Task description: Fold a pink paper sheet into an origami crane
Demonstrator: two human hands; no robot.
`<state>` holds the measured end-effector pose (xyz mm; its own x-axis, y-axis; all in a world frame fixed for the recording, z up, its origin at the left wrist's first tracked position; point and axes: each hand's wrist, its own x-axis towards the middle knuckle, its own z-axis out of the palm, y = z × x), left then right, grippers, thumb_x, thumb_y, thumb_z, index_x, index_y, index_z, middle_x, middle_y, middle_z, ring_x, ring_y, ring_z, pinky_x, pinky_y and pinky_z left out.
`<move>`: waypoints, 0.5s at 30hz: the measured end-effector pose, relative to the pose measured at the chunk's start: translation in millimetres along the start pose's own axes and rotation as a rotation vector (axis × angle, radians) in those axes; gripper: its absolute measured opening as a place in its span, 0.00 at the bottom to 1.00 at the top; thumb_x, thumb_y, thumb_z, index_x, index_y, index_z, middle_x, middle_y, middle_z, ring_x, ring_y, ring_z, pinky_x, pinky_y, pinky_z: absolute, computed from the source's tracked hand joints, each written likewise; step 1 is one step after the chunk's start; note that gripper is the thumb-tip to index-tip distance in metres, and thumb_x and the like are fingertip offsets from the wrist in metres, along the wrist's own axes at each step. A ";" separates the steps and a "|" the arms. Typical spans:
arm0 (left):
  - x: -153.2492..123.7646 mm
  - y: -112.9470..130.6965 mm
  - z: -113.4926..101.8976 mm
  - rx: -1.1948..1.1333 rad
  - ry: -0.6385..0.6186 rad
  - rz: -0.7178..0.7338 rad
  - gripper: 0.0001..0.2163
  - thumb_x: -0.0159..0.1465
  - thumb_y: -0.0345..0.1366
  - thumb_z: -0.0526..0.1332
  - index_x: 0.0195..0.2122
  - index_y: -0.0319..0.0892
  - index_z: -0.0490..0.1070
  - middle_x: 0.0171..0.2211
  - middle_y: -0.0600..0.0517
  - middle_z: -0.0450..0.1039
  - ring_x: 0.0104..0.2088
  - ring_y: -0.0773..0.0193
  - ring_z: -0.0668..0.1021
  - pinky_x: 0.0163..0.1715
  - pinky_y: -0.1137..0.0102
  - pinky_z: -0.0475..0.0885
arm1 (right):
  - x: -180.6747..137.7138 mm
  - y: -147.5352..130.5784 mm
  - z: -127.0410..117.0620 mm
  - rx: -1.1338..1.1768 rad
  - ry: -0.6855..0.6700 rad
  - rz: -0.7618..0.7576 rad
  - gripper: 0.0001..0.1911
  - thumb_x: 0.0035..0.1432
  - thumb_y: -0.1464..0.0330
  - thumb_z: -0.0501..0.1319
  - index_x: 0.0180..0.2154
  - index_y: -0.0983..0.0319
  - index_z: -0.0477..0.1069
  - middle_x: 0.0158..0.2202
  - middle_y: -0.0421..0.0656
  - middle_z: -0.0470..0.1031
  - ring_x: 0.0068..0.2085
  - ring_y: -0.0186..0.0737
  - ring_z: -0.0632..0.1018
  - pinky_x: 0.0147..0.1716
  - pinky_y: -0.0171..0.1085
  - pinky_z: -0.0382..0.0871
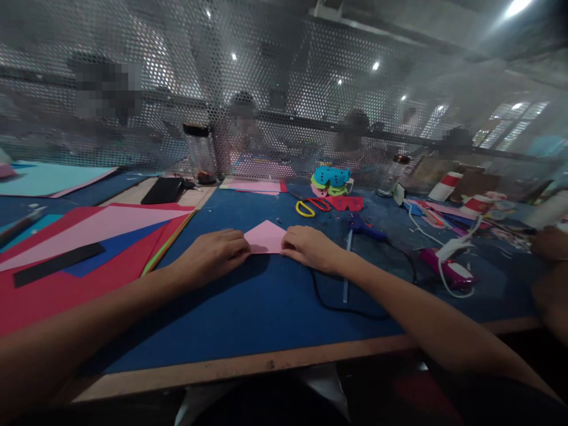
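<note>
A small pink paper, folded to a point at the top, lies on the blue table mat in front of me. My left hand presses on its left edge with the fingers curled down on it. My right hand holds down the right edge the same way. Both hands touch the paper from opposite sides.
Sheets of red, pink and blue paper are stacked at the left. Yellow-handled scissors, coloured foam cutouts, a blue glue gun with a black cord, a purple tool, cups and a jar lie beyond. A perforated metal screen backs the table. Another person's arm is at the right.
</note>
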<state>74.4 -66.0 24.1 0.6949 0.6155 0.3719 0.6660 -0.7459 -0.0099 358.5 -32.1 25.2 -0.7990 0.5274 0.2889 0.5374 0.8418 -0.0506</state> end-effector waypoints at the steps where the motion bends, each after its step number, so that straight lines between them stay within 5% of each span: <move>1: -0.2 -0.8 0.8 -0.007 0.009 -0.008 0.12 0.73 0.35 0.54 0.38 0.41 0.76 0.35 0.49 0.76 0.35 0.62 0.77 0.34 0.70 0.66 | 0.0 -0.7 -0.7 0.011 0.002 0.002 0.09 0.69 0.64 0.62 0.41 0.64 0.75 0.42 0.47 0.77 0.43 0.42 0.75 0.43 0.39 0.63; 15: -3.1 -3.3 4.0 -0.175 -0.025 -0.132 0.11 0.70 0.40 0.56 0.36 0.42 0.76 0.33 0.50 0.75 0.32 0.62 0.75 0.32 0.70 0.65 | 0.1 -6.1 -2.6 -0.010 -0.048 -0.010 0.09 0.72 0.65 0.58 0.42 0.64 0.74 0.43 0.48 0.78 0.44 0.43 0.75 0.43 0.40 0.63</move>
<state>71.1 -64.4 19.3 0.6129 0.7149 0.3366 0.6956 -0.6902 0.1994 355.8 -37.5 28.0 -0.8165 0.5237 0.2432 0.5314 0.8463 -0.0382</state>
